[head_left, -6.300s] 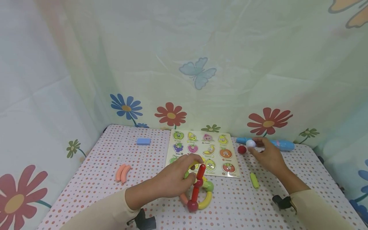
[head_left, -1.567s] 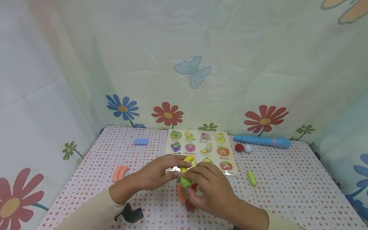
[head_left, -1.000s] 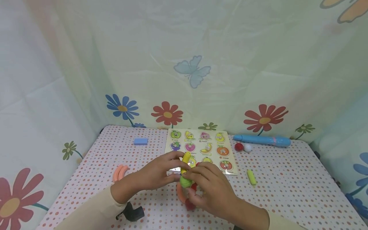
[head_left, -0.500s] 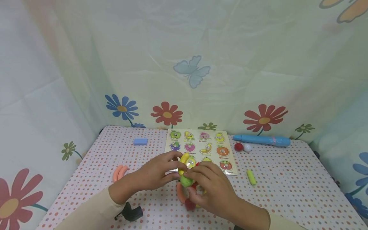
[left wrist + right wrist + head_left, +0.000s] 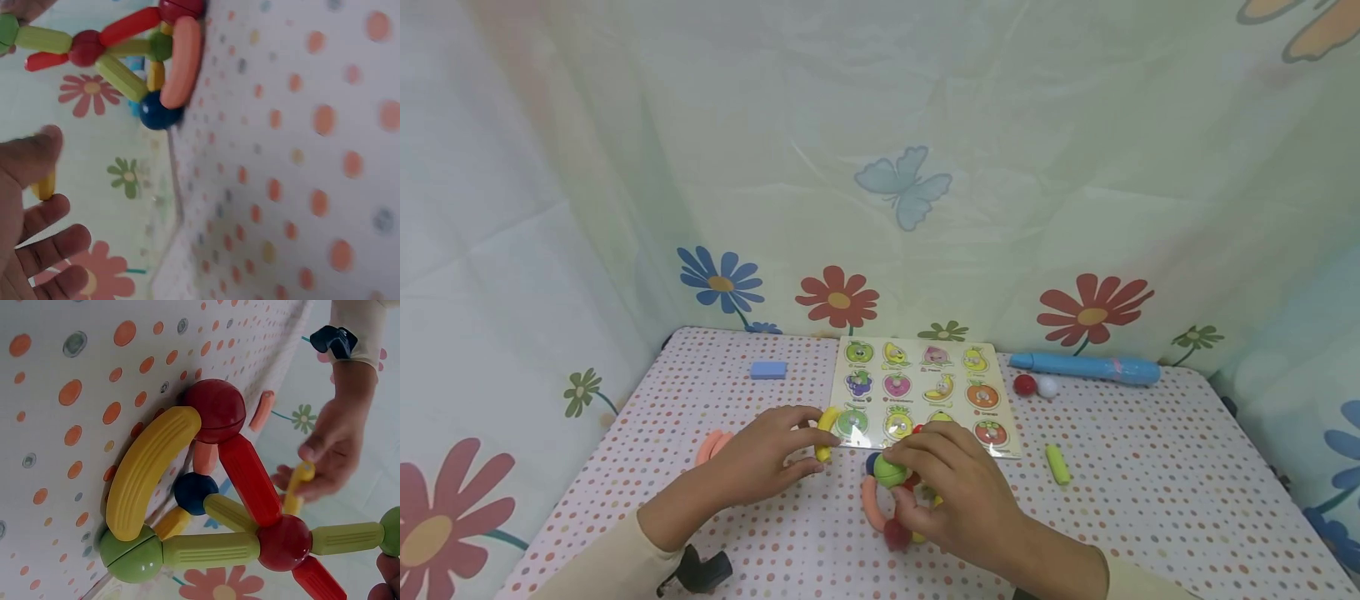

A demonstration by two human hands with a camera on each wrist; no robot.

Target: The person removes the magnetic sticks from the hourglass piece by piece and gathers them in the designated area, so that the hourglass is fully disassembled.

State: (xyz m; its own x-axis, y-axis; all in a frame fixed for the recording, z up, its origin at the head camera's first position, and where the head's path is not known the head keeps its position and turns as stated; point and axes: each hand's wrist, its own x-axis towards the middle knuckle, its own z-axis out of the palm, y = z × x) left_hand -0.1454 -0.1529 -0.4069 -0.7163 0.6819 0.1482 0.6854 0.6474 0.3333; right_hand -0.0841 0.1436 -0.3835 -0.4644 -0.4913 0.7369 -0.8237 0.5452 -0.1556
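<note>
My left hand [image 5: 767, 454] pinches a curved yellow magnetic building stick [image 5: 827, 429] between thumb and fingers, apart from the built frame. Fingers of my right hand [image 5: 958, 492] hold a green ball [image 5: 890, 471] at the top of that frame. In the right wrist view this ball sits on the end of a light green stick [image 5: 347, 539], joined to a central red ball [image 5: 284, 542]. Lower down are a red ball [image 5: 215, 411], a second curved yellow stick [image 5: 150, 472], another green ball [image 5: 131, 556] and a dark blue ball [image 5: 195, 494]. The right hand hides part of the frame in the head view.
Behind the frame lies a fruit puzzle board [image 5: 917, 392]. Two salmon curved sticks [image 5: 709, 446] and a blue block [image 5: 768, 370] are at left. At right are a light green stick [image 5: 1057, 464], a loose red ball [image 5: 1025, 384], a white ball [image 5: 1047, 387] and a blue bottle-like toy [image 5: 1086, 367].
The left hand has drawn left with the yellow stick, which was against the green ball half a second ago. The right hand stays at the frame. Earlier it held the white ball, now on the table.
</note>
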